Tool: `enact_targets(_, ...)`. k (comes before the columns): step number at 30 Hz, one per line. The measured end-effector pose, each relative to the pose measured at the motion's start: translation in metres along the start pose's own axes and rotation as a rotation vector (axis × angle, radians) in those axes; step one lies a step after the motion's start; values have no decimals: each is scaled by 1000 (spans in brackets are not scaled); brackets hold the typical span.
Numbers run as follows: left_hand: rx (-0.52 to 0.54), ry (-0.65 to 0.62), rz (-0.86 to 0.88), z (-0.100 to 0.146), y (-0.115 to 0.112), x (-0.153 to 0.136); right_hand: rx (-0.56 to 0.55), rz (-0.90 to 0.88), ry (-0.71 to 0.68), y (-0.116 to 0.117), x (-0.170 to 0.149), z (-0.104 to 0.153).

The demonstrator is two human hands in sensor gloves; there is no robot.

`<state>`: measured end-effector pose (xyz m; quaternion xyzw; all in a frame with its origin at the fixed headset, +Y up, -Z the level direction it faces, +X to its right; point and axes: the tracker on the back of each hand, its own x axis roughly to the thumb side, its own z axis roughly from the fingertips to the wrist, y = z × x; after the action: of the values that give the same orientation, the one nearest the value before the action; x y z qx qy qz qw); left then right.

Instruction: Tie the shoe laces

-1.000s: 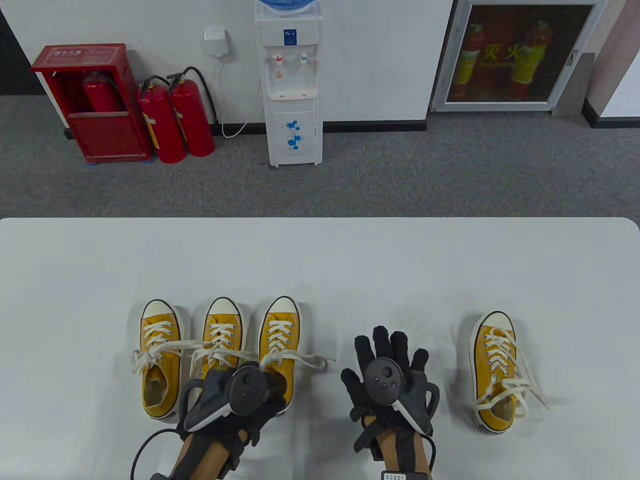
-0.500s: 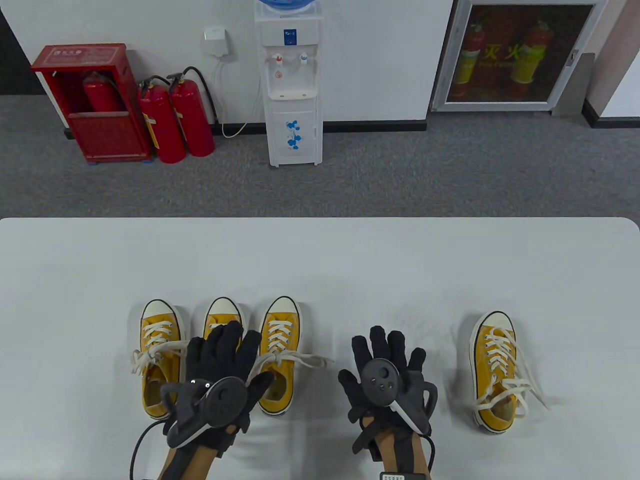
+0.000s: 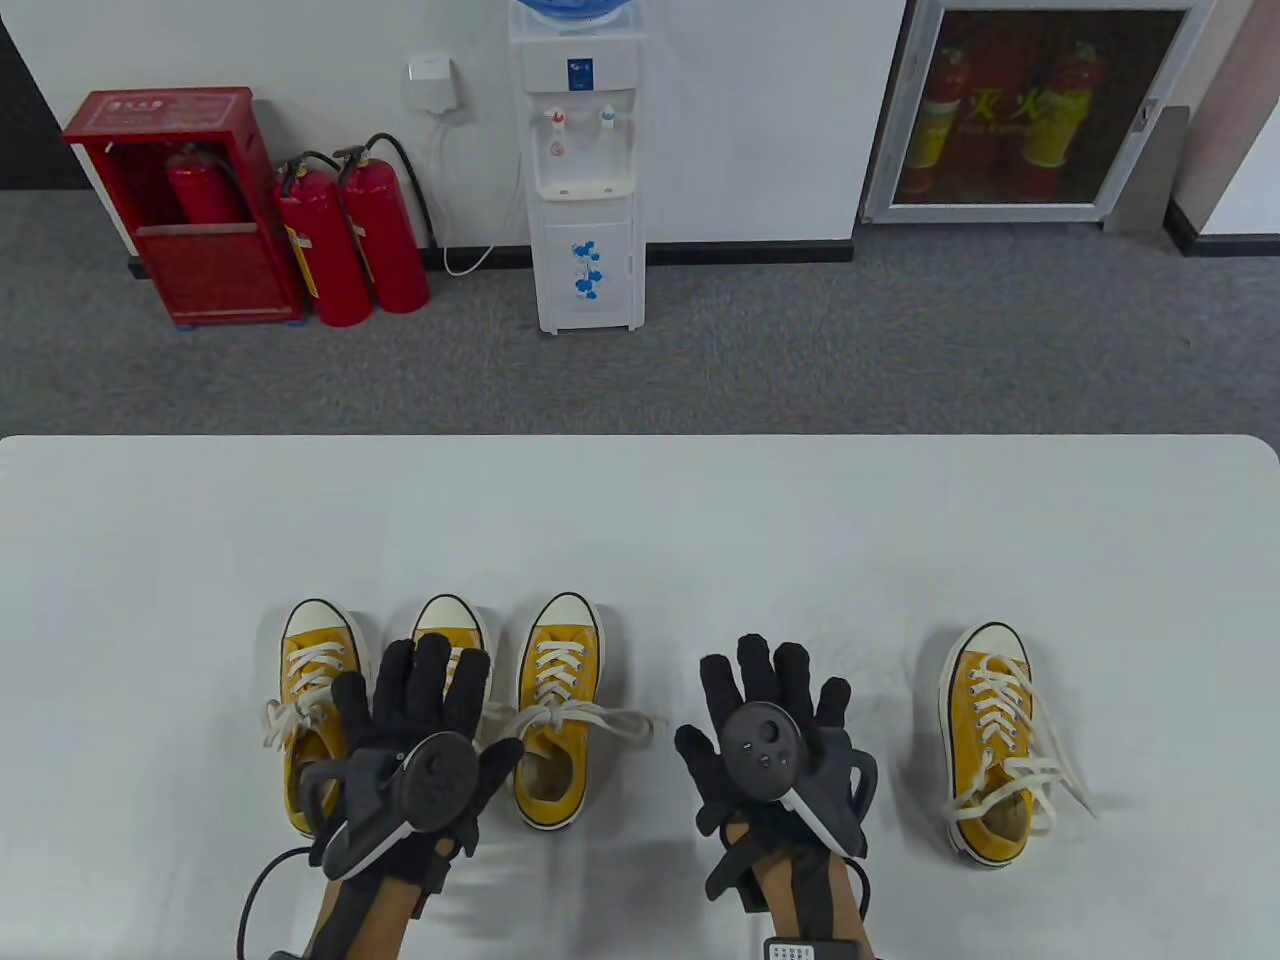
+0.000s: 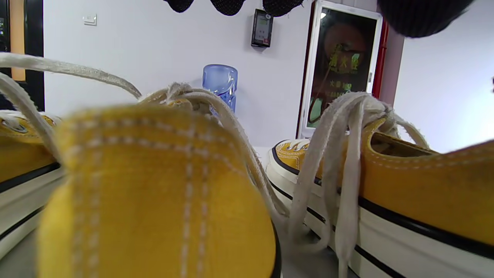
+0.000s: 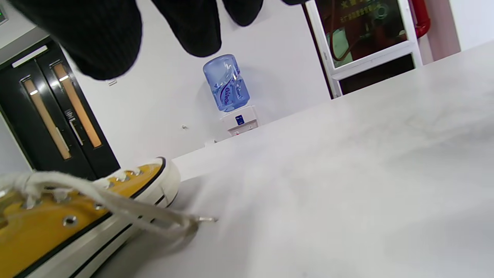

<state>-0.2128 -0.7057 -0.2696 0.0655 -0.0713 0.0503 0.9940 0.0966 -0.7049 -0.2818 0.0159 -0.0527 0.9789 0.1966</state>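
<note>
Presently: four yellow shoes on white table (image 3: 640, 520), toes pointing away from the person. Three in a row at left: far-left shoe (image 3: 318, 690), second shoe (image 3: 452, 630), third shoe (image 3: 556, 700); fourth shoe (image 3: 992, 735) well apart at right. Left hand (image 3: 420, 735) spread flat over second shoe, fingers straight, gripping nothing; whether touching the shoe cannot be told. Only the toe cap of second shoe visible beyond the fingertips. Right hand (image 3: 770, 740) also released, fingers spread and straight, over bare table between third and fourth shoes, holding nothing. Tracker (image 3: 438, 780) on back of left hand, second tracker (image 3: 762, 740) on back of right. Laces (image 3: 585, 715) of third shoe knotted across the tongue, loose end trailing right onto the table. Laces of far-left shoe bunched at its left side; laces (image 3: 1040, 775) of fourth shoe loose, spilling over its right side onto the table. Left wrist view: blurred yellow heel (image 4: 154, 193) close to lens, white laces (image 4: 339, 154) hanging over the side of neighbouring shoe, gloved fingertips (image 4: 227, 4) at top edge. Right wrist view: toe of third shoe (image 5: 146, 177) at lower left, lace end (image 5: 193, 221) lying on table, fingers (image 5: 96, 34) hanging from top. Beyond table: water dispenser (image 3: 575, 170), red extinguishers (image 3: 350, 240), red cabinet (image 3: 190, 200).
</note>
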Motion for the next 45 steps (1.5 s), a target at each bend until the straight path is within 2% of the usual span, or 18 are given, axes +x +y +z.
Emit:
enact_targets(4,-9,-2,-7,0,-1,2,-17,17,49,-18,-15,2)
enact_targets(11,-30,0,-11,-1,-1,4,-59,32,127,-48,-62,11)
enact_targets(18,-40,4,1,-1,-3,3,-88,-6,206,-60,-111,21)
enact_targets(22,-48,5,2,-1,-4,4,-115,-76,258,-55,-143,27)
enact_targets(24,-57,2,3,-1,-5,5,-80,-87,299,-56,-153,29)
enact_targets(26,-68,-3,0,-2,-8,7,-138,-83,315,-57,-160,31)
enact_targets(31,-83,-12,-12,-2,-11,10,-68,-26,422,-52,-171,31)
enact_targets(37,-81,-13,-9,-2,-11,10,52,0,528,-33,-190,28)
enact_targets(45,-86,-10,-8,-2,-12,10,70,112,575,-24,-191,27)
